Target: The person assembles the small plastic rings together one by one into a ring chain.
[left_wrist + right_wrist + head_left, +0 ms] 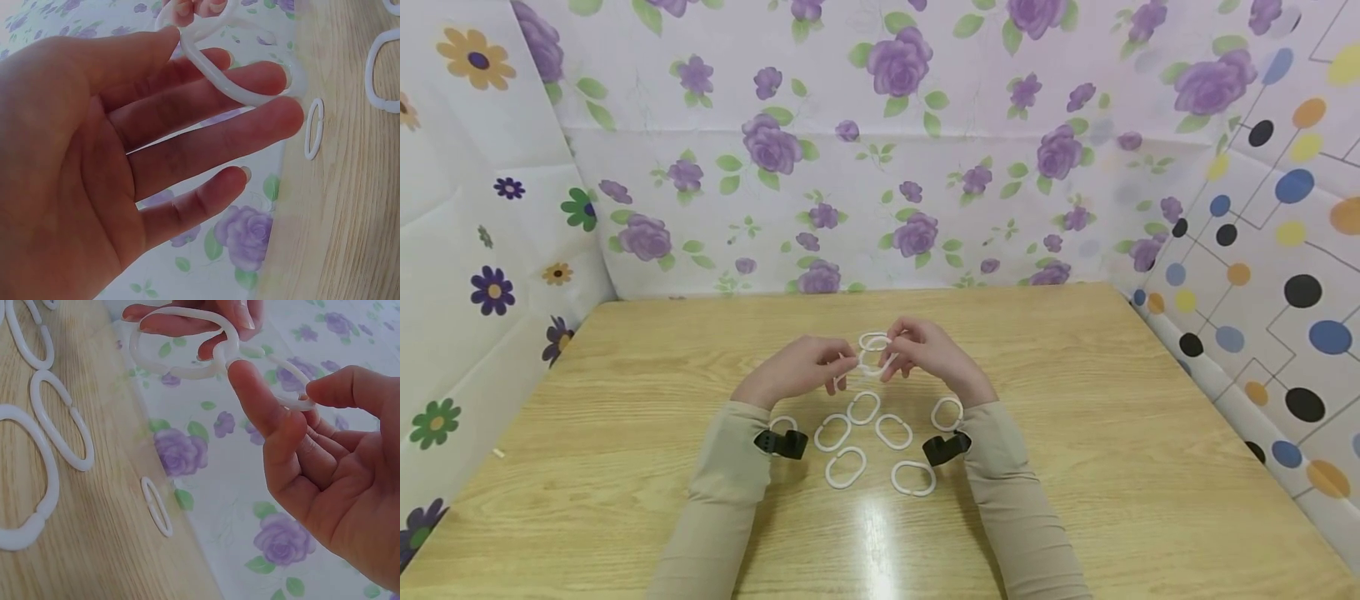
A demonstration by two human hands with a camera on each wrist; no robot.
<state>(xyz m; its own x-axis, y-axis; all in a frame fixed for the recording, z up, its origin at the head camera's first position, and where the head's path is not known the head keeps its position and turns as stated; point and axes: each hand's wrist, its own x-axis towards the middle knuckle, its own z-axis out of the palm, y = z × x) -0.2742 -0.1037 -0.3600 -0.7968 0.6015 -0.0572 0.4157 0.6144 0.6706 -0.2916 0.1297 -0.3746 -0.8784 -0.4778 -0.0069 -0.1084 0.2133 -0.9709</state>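
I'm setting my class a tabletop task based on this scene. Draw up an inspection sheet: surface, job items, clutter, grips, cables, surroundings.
Surface: light wood-grain table, with glare near the front middle.
Job items: at least seven loose white oval links lie between and in front of the hands.
Clutter: one small pale piece at the left, too small to identify.
Grips: left hand and right hand each pinch a link; whether those two are joined cannot be told. A black device sits on each wrist.
Cables: nothing seen.
Surroundings: purple-rose sheet behind, flowered sheet left, dotted sheet right.
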